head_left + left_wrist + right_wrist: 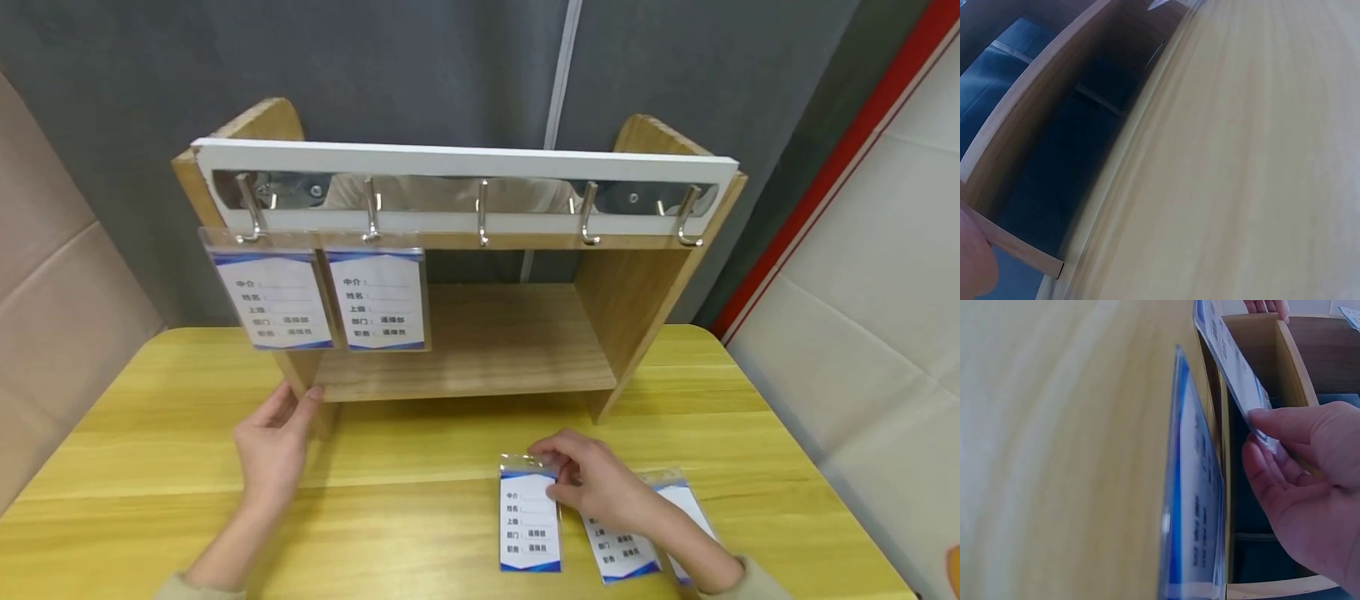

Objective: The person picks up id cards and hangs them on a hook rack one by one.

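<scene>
Down toward the near side of the table (375,517), right of its middle and well in from the right edge, the right hand (600,492) pinched a clear-sleeved badge (528,529) by its upper right, thumb against fingers. Over on the left, the left hand (272,454) gripped the lower left of the wooden rack (637,292), thumb at the shelf's front corner.

Here was the danger: slick plastic held only at one side could well have slipped or twisted! And just under that right wrist lay two loose badges (626,565), easily dragged toward the table's right edge by a low forearm. Up top, two hanging badges (281,304) hung at the leftmost hooks (482,212); a jolt from the left hand might have shaken them free.

Now the blind spots: the wrist covered much of the loose pair, the left fingertips vanished behind the side panel, and the table's near edge fell out of frame. Whether the pinched badge's bottom touched the wood, nobody could tell.
</scene>
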{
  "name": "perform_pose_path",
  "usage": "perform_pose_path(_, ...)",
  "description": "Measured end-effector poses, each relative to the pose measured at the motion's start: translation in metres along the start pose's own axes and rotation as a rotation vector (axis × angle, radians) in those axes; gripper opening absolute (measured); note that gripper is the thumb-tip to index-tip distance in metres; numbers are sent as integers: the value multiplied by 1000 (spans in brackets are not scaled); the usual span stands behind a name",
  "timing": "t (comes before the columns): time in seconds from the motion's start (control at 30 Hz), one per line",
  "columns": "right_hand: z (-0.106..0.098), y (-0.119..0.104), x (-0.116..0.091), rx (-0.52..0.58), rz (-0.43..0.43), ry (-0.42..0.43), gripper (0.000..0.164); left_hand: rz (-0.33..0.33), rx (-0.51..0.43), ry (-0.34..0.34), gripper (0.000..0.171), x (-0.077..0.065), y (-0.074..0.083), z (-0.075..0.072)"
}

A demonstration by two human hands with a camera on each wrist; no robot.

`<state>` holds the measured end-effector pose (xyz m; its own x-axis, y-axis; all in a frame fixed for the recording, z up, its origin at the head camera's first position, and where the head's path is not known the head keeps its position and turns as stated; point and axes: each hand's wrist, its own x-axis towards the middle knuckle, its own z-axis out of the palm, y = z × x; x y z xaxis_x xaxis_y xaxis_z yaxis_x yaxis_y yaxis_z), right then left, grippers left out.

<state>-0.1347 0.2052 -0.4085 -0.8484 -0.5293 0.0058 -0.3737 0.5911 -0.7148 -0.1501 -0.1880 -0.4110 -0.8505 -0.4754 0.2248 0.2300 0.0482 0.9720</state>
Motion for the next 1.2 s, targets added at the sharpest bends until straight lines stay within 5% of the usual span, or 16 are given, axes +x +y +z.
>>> perform_pose_path(0.43, 1, -3, -1, 162, -91, 155, 37, 32, 11, 3, 41, -1, 0, 0)
perform_pose_path(1.03, 0, -5, 2, 248, -191, 189, 34, 73, 13, 5, 39, 0, -1, 3)
perform_pose_path(1.2, -2, -9, 4, 240, -224, 205, 33, 41, 4, 4, 41, 0, -1, 1)
